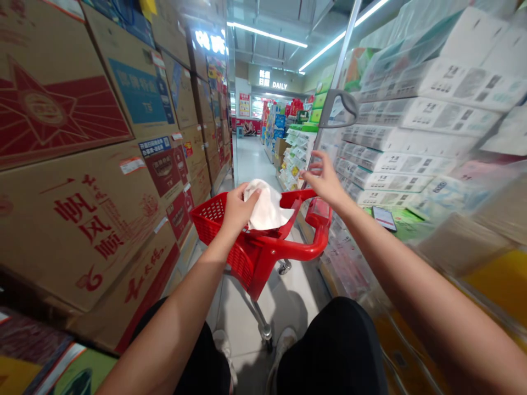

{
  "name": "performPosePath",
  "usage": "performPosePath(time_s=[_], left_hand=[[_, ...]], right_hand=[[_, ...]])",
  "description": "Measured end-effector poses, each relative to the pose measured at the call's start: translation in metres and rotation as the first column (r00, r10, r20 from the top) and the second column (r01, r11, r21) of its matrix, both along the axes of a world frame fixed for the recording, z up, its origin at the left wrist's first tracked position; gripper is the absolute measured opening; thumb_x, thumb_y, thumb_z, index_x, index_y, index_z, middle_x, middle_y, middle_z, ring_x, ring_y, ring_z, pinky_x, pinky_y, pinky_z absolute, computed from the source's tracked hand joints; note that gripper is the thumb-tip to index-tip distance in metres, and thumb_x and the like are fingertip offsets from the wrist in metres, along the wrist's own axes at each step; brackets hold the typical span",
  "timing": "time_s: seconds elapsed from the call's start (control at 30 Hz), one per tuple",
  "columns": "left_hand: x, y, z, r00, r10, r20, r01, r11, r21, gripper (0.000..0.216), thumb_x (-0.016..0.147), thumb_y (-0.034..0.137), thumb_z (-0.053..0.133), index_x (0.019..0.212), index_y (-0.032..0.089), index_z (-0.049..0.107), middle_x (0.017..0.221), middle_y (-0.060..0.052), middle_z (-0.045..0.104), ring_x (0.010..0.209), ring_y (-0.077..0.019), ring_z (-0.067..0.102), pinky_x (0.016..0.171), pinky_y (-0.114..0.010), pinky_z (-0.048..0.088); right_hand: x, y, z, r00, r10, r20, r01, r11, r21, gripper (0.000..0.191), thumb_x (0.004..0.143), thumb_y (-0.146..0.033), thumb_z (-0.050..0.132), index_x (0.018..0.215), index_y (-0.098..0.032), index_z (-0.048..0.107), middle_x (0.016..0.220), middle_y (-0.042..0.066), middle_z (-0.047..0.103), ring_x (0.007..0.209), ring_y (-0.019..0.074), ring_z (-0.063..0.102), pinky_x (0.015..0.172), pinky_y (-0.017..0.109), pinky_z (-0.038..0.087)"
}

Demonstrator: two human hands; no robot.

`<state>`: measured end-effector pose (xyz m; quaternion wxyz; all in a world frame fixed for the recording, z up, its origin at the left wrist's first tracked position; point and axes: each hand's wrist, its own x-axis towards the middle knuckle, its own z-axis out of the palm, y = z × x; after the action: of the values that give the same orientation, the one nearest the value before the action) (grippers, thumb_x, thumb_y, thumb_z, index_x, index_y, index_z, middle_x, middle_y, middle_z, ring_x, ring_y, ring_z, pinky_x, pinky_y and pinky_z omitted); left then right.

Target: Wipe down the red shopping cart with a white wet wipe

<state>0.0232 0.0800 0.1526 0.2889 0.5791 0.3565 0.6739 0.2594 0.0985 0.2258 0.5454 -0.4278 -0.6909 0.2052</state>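
Forearms (181, 307) reach in from both lower corners, above dark-clothed knees (329, 351), as a shopper sits or crouches low at a red shopping cart (261, 263) in a store aisle. The left hand (239, 211) grips a crumpled white cloth (269, 208), thumb laid across its near side, the loose folds spreading to the right of the fingers over the cart's basket. The right hand (327, 178) is raised beyond the cart's curved handle (307, 251) — fingers parted and loosely bent, nothing seen in them — with the cloth off to its left, near but apart; whether it touches the basket's rim cannot be told. Printed cartons (61, 219) wall the left side; white plastic-wrapped packs (432, 115) climb the right, where a phone (383, 218) lies on a green package (411, 220). Farther down the aisle, a lit sign (274, 85) reads "DAILY" — above stocked shelves.
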Motion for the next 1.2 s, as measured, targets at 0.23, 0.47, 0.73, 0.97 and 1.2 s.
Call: performPosePath(time_s=[0.23,0.47,0.73,0.97,1.2], left_hand=[[0.005,-0.041,0.052,0.861,-0.235,-0.451,0.283,0.958,0.041,0.022,0.084,0.038,0.065,0.091,0.019,0.074,0.088,-0.003,0.071,0.083,-0.0202,0.061,0.077,-0.029,0.047],[-0.003,-0.032,0.052,0.991,-0.076,-0.107,0.085,0.993,0.084,0.051,0.085,0.067,0.057,0.07,0.018,0.059,0.062,-0.001,0.058,0.065,-0.0149,0.057,0.054,-0.024,0.041],[0.017,-0.04,0.055,0.956,-0.279,-0.087,0.279,0.96,-0.02,0.066,0.084,0.08,0.045,0.08,0.016,0.063,0.063,-0.003,0.064,0.068,-0.0166,0.064,0.055,-0.024,0.046],[0.025,-0.029,0.044,0.97,-0.166,-0.179,0.171,0.985,0.013,0.063,0.089,0.07,0.048,0.111,0.014,0.065,0.096,-0.01,0.073,0.086,-0.0198,0.068,0.073,-0.03,0.053],[0.079,-0.091,-0.013,0.639,-0.023,-0.769,0.113,0.992,0.064,0.068,0.085,0.063,0.058,0.138,0.019,0.05,0.138,-0.015,0.059,0.126,-0.0293,0.058,0.105,-0.042,0.046]], right_hand=[[-0.034,-0.023,0.0,0.744,0.405,0.532,-0.441,0.895,-0.064,0.061,0.065,-0.049,0.083,0.118,-0.021,0.068,0.125,0.009,0.066,0.12,0.0312,0.058,0.1,0.046,0.048],[-0.006,-0.036,0.019,0.673,0.693,0.26,-0.555,0.705,-0.441,0.035,0.075,-0.049,0.079,0.074,-0.017,0.066,0.077,-0.001,0.067,0.073,0.0135,0.06,0.068,0.025,0.048],[-0.013,-0.047,0.002,0.725,0.685,-0.074,-0.665,0.667,-0.335,0.053,0.066,-0.038,0.089,0.109,-0.02,0.064,0.109,0.004,0.071,0.103,0.0192,0.064,0.089,0.03,0.053],[0.014,-0.049,0.004,0.914,0.388,-0.122,-0.389,0.749,-0.536,0.037,0.078,-0.046,0.079,0.093,-0.014,0.069,0.088,0.009,0.075,0.073,0.0201,0.069,0.065,0.031,0.059],[0.104,0.002,0.012,0.907,-0.282,-0.315,0.232,0.955,-0.185,0.025,0.093,-0.037,0.052,0.107,-0.017,0.061,0.099,0.011,0.072,0.094,0.025,0.07,0.085,0.044,0.06]])
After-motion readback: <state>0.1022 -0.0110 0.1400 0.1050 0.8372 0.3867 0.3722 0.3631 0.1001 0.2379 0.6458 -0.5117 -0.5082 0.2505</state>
